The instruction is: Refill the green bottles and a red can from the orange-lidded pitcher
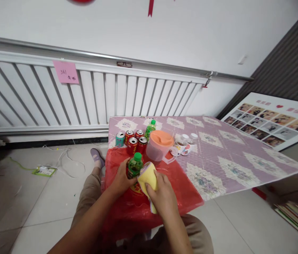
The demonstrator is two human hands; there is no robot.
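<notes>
- Wiping in hand, by the look of it: left hand (121, 180) wraps around a green-capped bottle (134, 166), fingers closed on its body, holding it upright over the red plastic sheet (186, 187).
- Right hand (162, 195) grips a yellow cloth (149, 176), fingers curled shut around it, cloth pressed against the bottle's side.
- Bottle position: near edge of the table (230, 158), in front of the orange-lidded pitcher (159, 144).
- Behind it: four red cans (135, 139), one teal can (120, 139), a second green-capped bottle (150, 128), two clear white-capped bottles (188, 141).
- Next move, as judged: turning the bottle within the left grip so the cloth reaches the unwiped side; firm hold needed, since the cans stand close by.
</notes>
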